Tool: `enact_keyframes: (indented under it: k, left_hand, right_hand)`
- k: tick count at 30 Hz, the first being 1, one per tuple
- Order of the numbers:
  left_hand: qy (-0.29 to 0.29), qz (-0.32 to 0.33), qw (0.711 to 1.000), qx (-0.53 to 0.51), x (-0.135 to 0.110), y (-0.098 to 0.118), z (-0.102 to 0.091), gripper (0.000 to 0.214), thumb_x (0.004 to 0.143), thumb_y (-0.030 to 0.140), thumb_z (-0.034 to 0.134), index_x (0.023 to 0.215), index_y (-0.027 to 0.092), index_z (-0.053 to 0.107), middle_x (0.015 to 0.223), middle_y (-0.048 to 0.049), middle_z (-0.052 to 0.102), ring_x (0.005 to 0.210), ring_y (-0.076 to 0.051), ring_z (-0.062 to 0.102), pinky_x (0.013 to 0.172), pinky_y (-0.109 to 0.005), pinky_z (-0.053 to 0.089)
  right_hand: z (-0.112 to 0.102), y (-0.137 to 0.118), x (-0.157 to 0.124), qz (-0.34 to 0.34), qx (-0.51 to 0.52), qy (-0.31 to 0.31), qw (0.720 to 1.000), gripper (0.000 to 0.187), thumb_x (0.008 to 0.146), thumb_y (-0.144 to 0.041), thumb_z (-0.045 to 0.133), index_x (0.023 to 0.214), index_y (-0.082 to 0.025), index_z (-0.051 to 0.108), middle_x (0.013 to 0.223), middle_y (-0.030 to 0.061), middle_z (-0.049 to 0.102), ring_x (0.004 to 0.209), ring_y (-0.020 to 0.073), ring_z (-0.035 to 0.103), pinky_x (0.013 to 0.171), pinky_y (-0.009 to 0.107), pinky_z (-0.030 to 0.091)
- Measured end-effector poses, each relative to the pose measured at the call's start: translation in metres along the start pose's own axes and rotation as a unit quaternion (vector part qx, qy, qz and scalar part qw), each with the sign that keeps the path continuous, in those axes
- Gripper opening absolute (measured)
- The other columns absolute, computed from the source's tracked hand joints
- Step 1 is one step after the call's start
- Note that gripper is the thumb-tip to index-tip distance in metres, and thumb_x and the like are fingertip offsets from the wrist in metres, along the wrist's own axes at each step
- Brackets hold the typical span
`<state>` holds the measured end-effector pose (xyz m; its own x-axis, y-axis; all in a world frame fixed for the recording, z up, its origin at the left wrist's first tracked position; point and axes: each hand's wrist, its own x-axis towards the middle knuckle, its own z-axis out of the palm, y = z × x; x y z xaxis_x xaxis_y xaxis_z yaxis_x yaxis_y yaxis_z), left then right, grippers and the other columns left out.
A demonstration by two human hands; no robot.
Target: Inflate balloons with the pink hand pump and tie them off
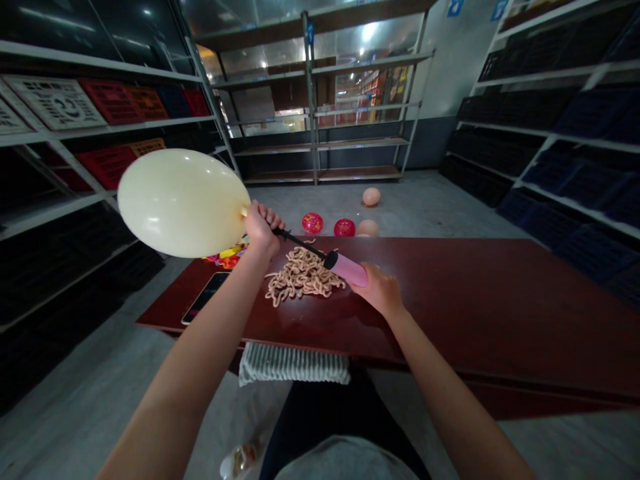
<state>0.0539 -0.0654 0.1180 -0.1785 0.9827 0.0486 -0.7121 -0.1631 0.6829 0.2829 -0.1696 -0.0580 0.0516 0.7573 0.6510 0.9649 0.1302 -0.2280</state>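
Over the desk point(480, 300), gripping balloon point(183, 203) at neck point(245, 212) with left hand point(262, 228) and pump point(350, 269) with right hand point(381, 289), stroke straight.

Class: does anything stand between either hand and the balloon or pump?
Nothing visible does. The left hand grips the pale yellow balloon at its neck; the right hand holds the pink pump. The beige curly pile lies on the table, not in between.

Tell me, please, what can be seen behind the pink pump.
Behind the pink pump, from this camera, are a heap of beige curly strips and the dark red table. Anything directly behind its barrel or the right hand is covered and cannot be seen.
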Motion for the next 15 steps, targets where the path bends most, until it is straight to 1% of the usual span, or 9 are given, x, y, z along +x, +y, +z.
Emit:
enact_keyframes:
  k: [3, 6, 10, 13, 15]
  left_hand:
    - [-0.047, 0.024, 0.999, 0.010, -0.002, 0.006, 0.021, 0.045, 0.095, 0.031, 0.048, 0.058, 0.021, 0.024, 0.042, 0.0073, 0.022, 0.033, -0.007, 0.020, 0.037, -0.023, 0.021]
    - [-0.088, 0.036, 0.995, 0.018, -0.008, -0.004, 0.043, 0.047, 0.096, 0.036, 0.049, 0.058, 0.021, 0.027, 0.042, 0.0071, 0.023, 0.033, -0.007, 0.020, 0.036, -0.022, 0.022]
    - [-0.120, 0.026, 0.992, 0.017, -0.015, -0.037, 0.065, 0.049, 0.096, 0.039, 0.051, 0.057, 0.022, 0.028, 0.041, 0.0070, 0.024, 0.032, -0.007, 0.021, 0.035, -0.023, 0.022]
    - [-0.134, 0.009, 0.991, 0.017, -0.019, -0.071, 0.072, 0.051, 0.096, 0.040, 0.051, 0.055, 0.022, 0.028, 0.041, 0.0071, 0.023, 0.032, -0.006, 0.022, 0.035, -0.023, 0.021]
    - [-0.137, -0.010, 0.990, 0.017, -0.024, -0.095, 0.073, 0.051, 0.097, 0.037, 0.049, 0.053, 0.021, 0.028, 0.041, 0.0068, 0.024, 0.031, -0.006, 0.022, 0.034, -0.022, 0.020]
  right_hand:
    - [0.001, 0.004, 0.000, 0.015, 0.025, 0.005, 1.000, 0.032, 0.079, -0.045, 0.067, 0.100, -0.021, 0.066, 0.086, 0.0040, 0.073, 0.075, 0.0197, 0.068, 0.064, 0.028, 0.041]
    - [0.002, 0.012, -0.001, 0.047, 0.031, 0.008, 0.998, 0.036, 0.079, -0.047, 0.067, 0.104, -0.020, 0.066, 0.087, 0.0049, 0.074, 0.073, 0.0201, 0.068, 0.063, 0.028, 0.041]
    - [0.001, 0.021, 0.000, 0.105, 0.023, 0.025, 0.994, 0.037, 0.077, -0.046, 0.069, 0.104, -0.020, 0.065, 0.087, 0.0057, 0.074, 0.072, 0.0211, 0.068, 0.062, 0.028, 0.040]
    - [-0.001, 0.022, 0.002, 0.128, 0.026, 0.035, 0.991, 0.035, 0.078, -0.045, 0.067, 0.102, -0.020, 0.064, 0.085, 0.0064, 0.074, 0.073, 0.0220, 0.068, 0.063, 0.029, 0.040]
    - [-0.002, 0.021, 0.003, 0.134, 0.031, 0.036, 0.990, 0.033, 0.079, -0.044, 0.066, 0.101, -0.020, 0.063, 0.085, 0.0067, 0.074, 0.074, 0.0223, 0.068, 0.064, 0.029, 0.040]
